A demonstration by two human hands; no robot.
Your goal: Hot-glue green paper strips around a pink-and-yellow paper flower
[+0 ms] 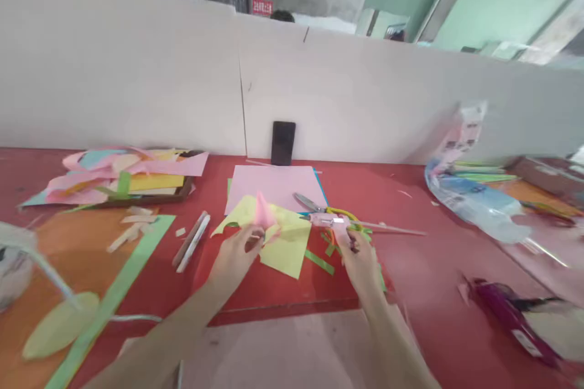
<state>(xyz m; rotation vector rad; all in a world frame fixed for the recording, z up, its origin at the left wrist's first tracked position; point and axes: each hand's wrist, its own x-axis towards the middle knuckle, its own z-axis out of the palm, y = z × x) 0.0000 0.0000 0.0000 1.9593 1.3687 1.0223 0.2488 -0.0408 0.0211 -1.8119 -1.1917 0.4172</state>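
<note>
My left hand (239, 253) pinches a small folded pink paper piece (263, 211), which points upward above the work surface. Wrapped round the handle of a pale pink glue gun (336, 226) is my right hand (358, 255), with the nozzle aimed left toward the pink paper. Yellow paper sheets (288, 249) lie beneath and beside the folded piece. Behind the glue gun rests a pair of scissors (309, 202) with yellow handles. Green paper scraps (320, 262) are strewn between my hands. A pink sheet (279, 182) lies farther back.
A dark phone (283, 143) leans on the white partition (347, 97). To the left are a tray of coloured paper (155, 181), two pens (193, 243) and orange paper (86, 237). On the right lie a clear plastic bag (474, 200) and a purple tool (511, 319).
</note>
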